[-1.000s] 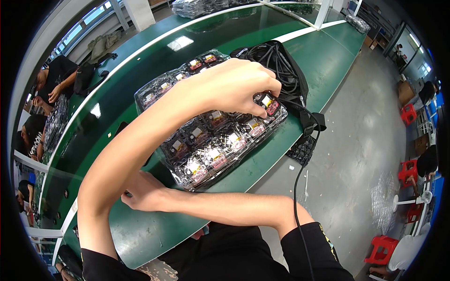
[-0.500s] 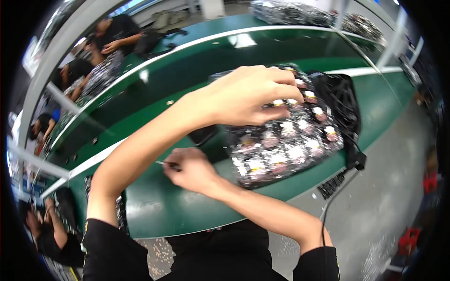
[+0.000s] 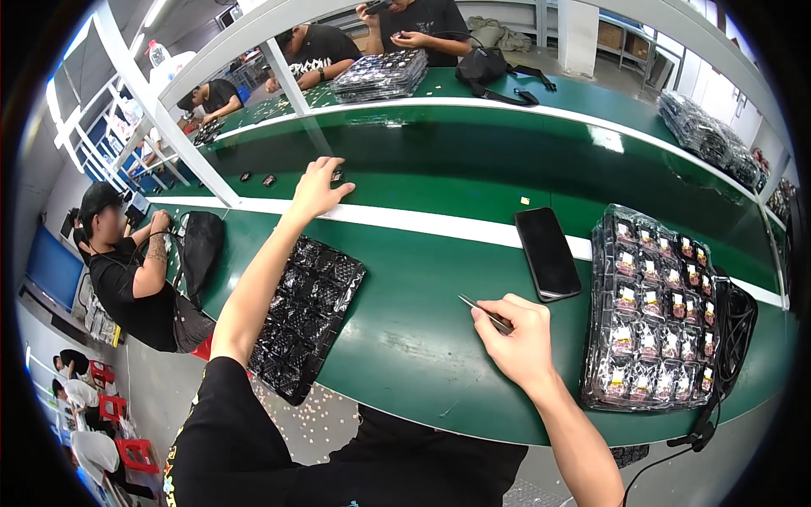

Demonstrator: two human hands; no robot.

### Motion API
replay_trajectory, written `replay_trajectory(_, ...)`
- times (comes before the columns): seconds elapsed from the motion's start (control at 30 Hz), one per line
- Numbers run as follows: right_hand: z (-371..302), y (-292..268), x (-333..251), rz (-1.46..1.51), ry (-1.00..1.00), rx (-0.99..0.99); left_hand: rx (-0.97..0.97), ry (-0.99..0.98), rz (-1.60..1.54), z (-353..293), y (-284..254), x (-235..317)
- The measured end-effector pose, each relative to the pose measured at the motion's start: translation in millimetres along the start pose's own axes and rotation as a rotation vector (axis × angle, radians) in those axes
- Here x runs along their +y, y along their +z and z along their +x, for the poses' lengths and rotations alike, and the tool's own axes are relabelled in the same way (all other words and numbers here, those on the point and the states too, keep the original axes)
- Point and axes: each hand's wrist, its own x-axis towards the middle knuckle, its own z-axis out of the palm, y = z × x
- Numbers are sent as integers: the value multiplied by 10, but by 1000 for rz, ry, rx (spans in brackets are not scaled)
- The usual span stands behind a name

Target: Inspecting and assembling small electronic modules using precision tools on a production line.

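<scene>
My left hand [image 3: 318, 189] is stretched over the far side of the white strip, its fingers spread. Between thumb and fingers lies a small dark part [image 3: 338, 176] on the green surface; whether they touch it I cannot tell. My right hand [image 3: 519, 334] is closed around a pair of tweezers [image 3: 494, 318], tips pointing up and left above the green table [image 3: 405, 355]. Under my left forearm rests a black moulded tray [image 3: 308, 317] with square pockets. To the right of my right hand stands a stack of clear trays [image 3: 650, 308] filled with small dark parts bearing pale labels.
A black phone [image 3: 547, 253] lies beyond my right hand. Two small dark parts [image 3: 269, 181] sit farther left beyond the white strip [image 3: 405, 221]. Black cables [image 3: 733, 329] lie beside the tray stack. A metal frame [image 3: 287, 76] rises ahead; several people work around.
My left hand has moved from above the filled trays to the far left, beyond the white strip. The view has swung left. My right hand still holds the tweezers.
</scene>
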Motion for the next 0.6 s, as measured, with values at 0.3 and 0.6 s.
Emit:
replay_trajectory(0.3, -14, -3, -21, -36, 9, 32, 118, -51, -277, 122, 406, -399)
replay_trajectory(0.6, 10, -37, 58, 88, 160, 151, -402, 499, -742, -496, 14, 1466)
